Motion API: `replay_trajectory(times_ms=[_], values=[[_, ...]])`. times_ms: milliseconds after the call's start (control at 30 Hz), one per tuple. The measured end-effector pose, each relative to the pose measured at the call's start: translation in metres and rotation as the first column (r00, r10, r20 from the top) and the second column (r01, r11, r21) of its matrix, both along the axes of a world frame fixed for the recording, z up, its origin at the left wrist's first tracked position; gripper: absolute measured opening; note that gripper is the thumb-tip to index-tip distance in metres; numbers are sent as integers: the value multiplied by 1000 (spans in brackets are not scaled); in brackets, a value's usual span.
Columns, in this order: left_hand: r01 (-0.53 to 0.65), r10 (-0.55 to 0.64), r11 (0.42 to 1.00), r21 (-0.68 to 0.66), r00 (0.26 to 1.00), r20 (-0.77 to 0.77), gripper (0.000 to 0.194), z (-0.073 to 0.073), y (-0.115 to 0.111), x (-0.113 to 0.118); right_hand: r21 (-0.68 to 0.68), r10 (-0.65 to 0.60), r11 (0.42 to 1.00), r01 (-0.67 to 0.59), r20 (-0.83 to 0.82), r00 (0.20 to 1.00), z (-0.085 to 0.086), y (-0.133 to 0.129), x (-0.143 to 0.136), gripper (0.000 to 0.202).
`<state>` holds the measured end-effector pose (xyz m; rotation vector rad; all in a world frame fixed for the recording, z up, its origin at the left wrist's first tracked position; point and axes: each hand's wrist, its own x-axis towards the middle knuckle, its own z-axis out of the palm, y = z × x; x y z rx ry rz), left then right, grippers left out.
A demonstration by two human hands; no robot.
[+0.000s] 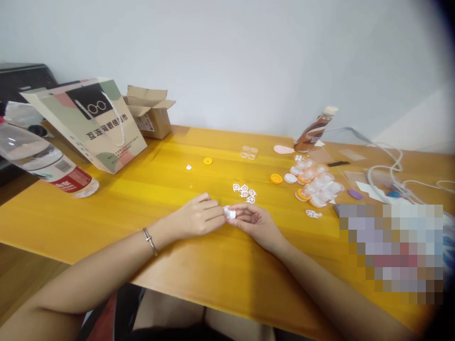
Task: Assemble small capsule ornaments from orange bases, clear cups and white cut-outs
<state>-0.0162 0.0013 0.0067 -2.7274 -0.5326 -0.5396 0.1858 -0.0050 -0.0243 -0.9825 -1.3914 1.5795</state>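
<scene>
Between my hands is a small white round piece [231,214], partly covered by fingers. My right hand [252,221] pinches it from the right with thumb and fingertips. From the left, the curled fingers of my left hand [201,215] close on its left edge, and a metal bracelet [150,241] circles that wrist. Just beyond my right hand lie several white openwork pieces [244,193]. A yellow disc [207,161] and a small white piece [188,167] are farther off to the left. Right of them are an orange disc [276,178] and a white disc [290,178].
On the wooden table [142,208], a large bottle [53,163], a paper bag [106,128] and an open carton [152,116] stand left. Right are clear-wrapped pieces [320,184], a brown drink bottle [314,130], white cables [384,168] and a pixelated area [394,251].
</scene>
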Motion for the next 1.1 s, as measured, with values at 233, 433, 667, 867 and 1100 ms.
replay_trajectory(times_ms=[233, 433, 667, 867, 1100], values=[[-3, 3, 999, -54, 1000, -10, 15, 2, -3, 0, 36, -3, 999, 4, -23, 1000, -2, 1, 0, 27], [-8, 5, 997, -78, 999, -33, 19, 2, -2, -1, 59, -9, 998, 11, -27, 1000, -1, 1, 0, 26], [-9, 6, 990, -143, 1000, -21, 16, 1, -2, -1, 59, 11, 998, -10, -17, 1000, 0, 0, 1, 25], [-106, 190, 907, -407, 966, 173, 16, 17, 12, -22, 42, -6, 999, 5, 30, 1000, -1, 2, 2, 27], [-388, 381, 617, -685, 909, -171, 19, 18, 29, -49, 47, -2, 999, 0, 46, 999, -2, 1, 3, 27]])
